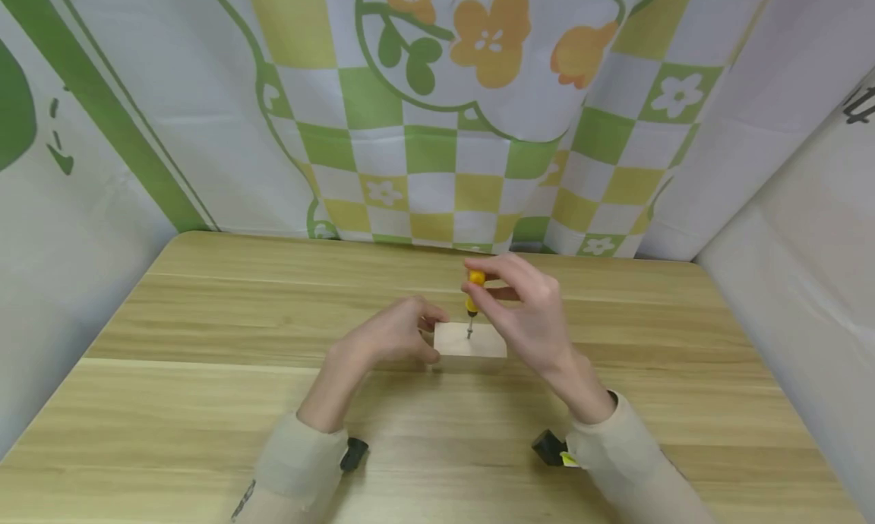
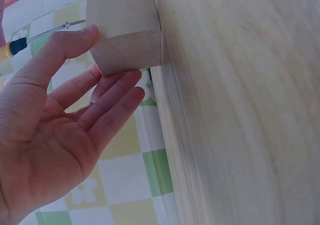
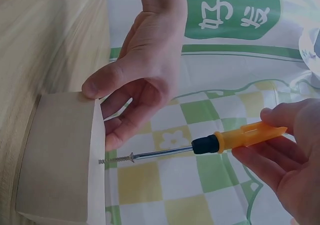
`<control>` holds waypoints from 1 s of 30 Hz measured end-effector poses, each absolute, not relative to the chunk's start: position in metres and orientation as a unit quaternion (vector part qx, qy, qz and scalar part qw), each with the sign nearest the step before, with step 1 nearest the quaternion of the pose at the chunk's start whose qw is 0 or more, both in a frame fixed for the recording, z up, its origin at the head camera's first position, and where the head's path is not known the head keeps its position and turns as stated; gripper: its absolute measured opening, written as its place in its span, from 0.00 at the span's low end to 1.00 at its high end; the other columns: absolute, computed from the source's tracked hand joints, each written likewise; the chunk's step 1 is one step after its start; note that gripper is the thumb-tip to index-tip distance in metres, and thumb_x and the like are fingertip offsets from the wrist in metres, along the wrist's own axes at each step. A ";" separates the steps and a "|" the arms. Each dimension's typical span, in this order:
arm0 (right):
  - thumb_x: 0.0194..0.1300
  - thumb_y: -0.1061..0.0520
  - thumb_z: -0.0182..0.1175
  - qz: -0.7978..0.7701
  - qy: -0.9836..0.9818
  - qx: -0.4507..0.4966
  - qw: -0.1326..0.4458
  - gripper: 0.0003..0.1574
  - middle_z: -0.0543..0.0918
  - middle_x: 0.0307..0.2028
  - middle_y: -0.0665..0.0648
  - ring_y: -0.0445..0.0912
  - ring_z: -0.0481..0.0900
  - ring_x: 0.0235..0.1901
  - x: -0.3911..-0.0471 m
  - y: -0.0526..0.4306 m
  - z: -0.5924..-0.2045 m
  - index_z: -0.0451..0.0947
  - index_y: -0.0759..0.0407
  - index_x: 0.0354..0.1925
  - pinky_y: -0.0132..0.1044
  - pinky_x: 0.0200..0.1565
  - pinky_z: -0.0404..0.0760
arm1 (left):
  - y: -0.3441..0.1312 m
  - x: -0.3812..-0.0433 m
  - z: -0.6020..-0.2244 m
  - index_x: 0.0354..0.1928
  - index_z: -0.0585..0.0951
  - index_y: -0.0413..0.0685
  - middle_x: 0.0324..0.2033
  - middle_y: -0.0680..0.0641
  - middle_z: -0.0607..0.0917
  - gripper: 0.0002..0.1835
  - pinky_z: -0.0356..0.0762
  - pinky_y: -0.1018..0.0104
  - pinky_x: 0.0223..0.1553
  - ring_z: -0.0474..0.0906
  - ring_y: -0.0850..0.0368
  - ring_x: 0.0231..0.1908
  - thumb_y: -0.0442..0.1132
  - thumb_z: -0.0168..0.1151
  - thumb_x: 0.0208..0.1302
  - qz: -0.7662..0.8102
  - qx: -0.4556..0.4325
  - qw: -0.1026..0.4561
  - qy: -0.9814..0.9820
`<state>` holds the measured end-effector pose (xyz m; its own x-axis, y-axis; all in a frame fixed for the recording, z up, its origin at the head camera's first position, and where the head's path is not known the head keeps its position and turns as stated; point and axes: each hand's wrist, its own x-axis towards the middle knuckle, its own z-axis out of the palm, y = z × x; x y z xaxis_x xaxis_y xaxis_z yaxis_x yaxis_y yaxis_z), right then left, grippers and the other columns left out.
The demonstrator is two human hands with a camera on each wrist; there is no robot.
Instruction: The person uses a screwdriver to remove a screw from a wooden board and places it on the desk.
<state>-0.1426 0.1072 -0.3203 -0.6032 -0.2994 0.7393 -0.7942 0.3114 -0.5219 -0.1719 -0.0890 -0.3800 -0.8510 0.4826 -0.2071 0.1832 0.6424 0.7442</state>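
A pale wooden block (image 1: 470, 340) rests on the table with a screw (image 3: 117, 160) standing out of its top face, most of the thread showing. My right hand (image 1: 529, 311) pinches the yellow handle of a screwdriver (image 3: 250, 137) between thumb and fingers, and the metal shaft's tip meets the screw head. At the block's left end, my left hand (image 1: 396, 333) grips it, thumb on the near edge and fingers around the far side. In the left wrist view the left hand (image 2: 65, 120) has its fingertips against the block's end.
The wood-grain table (image 1: 205, 418) runs under both arms. Behind its far edge hangs a checked, flowered curtain (image 1: 431, 152). Pale walls of cloth stand at both sides. Dark wrist-worn devices (image 1: 354, 454) sit at the sleeve cuffs.
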 end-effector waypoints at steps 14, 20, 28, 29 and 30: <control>0.60 0.65 0.60 0.457 -0.786 0.359 0.209 0.16 0.81 0.44 0.54 0.44 0.79 0.42 -0.148 0.107 -0.323 0.79 0.58 0.48 0.32 0.42 0.81 | -0.090 -0.172 -0.380 0.53 0.80 0.48 0.48 0.52 0.82 0.30 0.74 0.61 0.52 0.77 0.55 0.49 0.34 0.73 0.42 0.376 0.184 0.194 0.887; 0.57 0.64 0.65 0.423 -0.808 0.316 0.261 0.17 0.74 0.39 0.55 0.42 0.76 0.34 -0.148 0.103 -0.323 0.82 0.57 0.46 0.32 0.32 0.82 | -0.088 -0.171 -0.380 0.54 0.80 0.49 0.49 0.52 0.81 0.30 0.75 0.61 0.51 0.77 0.55 0.50 0.35 0.73 0.42 0.378 0.185 0.195 0.886; 0.54 0.64 0.66 0.433 -0.814 0.288 0.258 0.17 0.79 0.36 0.54 0.42 0.79 0.33 -0.143 0.102 -0.319 0.78 0.60 0.44 0.28 0.30 0.81 | -0.087 -0.171 -0.380 0.54 0.80 0.48 0.49 0.51 0.81 0.30 0.74 0.61 0.52 0.77 0.56 0.49 0.36 0.73 0.42 0.370 0.185 0.196 0.889; 0.54 0.65 0.66 0.441 -0.811 0.288 0.253 0.16 0.79 0.36 0.53 0.42 0.80 0.33 -0.142 0.102 -0.319 0.78 0.59 0.43 0.28 0.30 0.81 | -0.087 -0.171 -0.380 0.54 0.79 0.48 0.49 0.51 0.81 0.31 0.74 0.61 0.52 0.77 0.56 0.49 0.35 0.73 0.42 0.370 0.186 0.196 0.889; 0.54 0.65 0.66 0.450 -0.808 0.288 0.247 0.16 0.80 0.36 0.53 0.42 0.80 0.33 -0.142 0.103 -0.318 0.79 0.58 0.43 0.29 0.31 0.82 | -0.087 -0.171 -0.380 0.54 0.79 0.47 0.49 0.50 0.81 0.31 0.74 0.61 0.52 0.77 0.56 0.49 0.35 0.73 0.42 0.370 0.188 0.196 0.889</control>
<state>-0.1422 0.1027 -0.3179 -0.7116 -0.2434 0.6591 -0.6886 0.4280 -0.5854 -0.1714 -0.0873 -0.3799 -0.8523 0.4790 -0.2102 0.1887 0.6562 0.7306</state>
